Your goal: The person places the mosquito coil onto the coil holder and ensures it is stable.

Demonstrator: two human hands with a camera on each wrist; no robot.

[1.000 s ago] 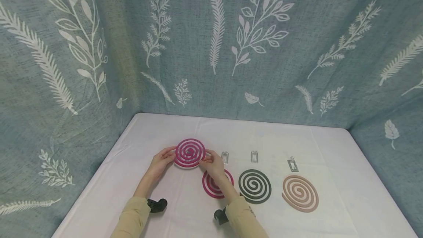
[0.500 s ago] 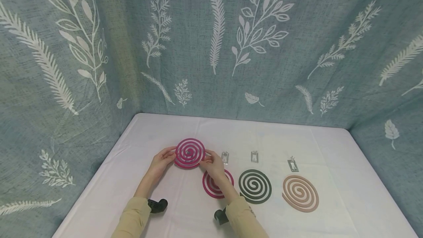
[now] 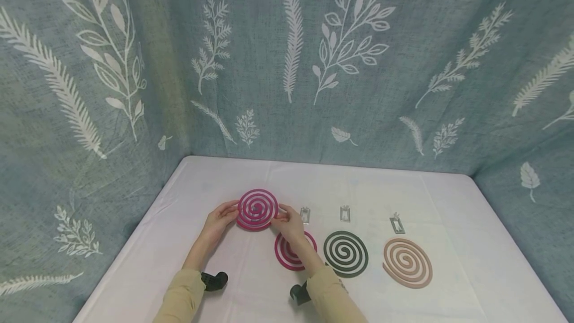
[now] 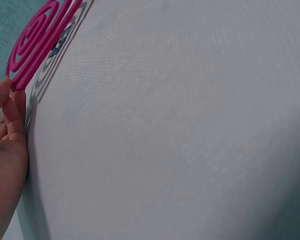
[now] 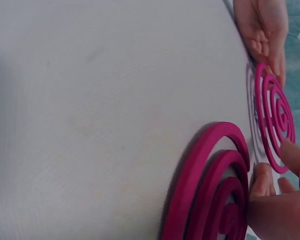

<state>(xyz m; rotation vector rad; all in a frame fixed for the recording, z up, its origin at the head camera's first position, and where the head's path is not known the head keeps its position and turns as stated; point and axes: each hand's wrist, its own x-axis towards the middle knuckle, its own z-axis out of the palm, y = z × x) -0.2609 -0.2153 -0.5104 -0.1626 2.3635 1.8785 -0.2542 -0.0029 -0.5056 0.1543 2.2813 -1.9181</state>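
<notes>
Both hands hold a pink mosquito coil (image 3: 256, 209) by opposite edges, above the left part of the table. My left hand (image 3: 218, 221) pinches its left edge between thumb and fingers. On the other side, my right hand (image 3: 289, 224) pinches the right edge. A small metal coil stand (image 4: 60, 44) shows beneath the coil in the left wrist view; whether they touch I cannot tell. Under my right forearm lies a second pink coil (image 5: 182, 185), partly covered in the head view. To its right lie a dark green coil (image 3: 344, 251) and a tan coil (image 3: 405, 262).
Behind the coils on the white-clothed table (image 3: 215, 173) lie a metal stand (image 3: 306, 223), another stand (image 3: 345, 220) and a third stand (image 3: 397, 232). Black wrist devices show at the left cuff (image 3: 215, 281) and right cuff (image 3: 299, 294). A patterned curtain (image 3: 269, 64) surrounds the table.
The near edge of the held coil looks slightly lower. Both hands keep their grip and have barely moved; the head view has shifted a little.
</notes>
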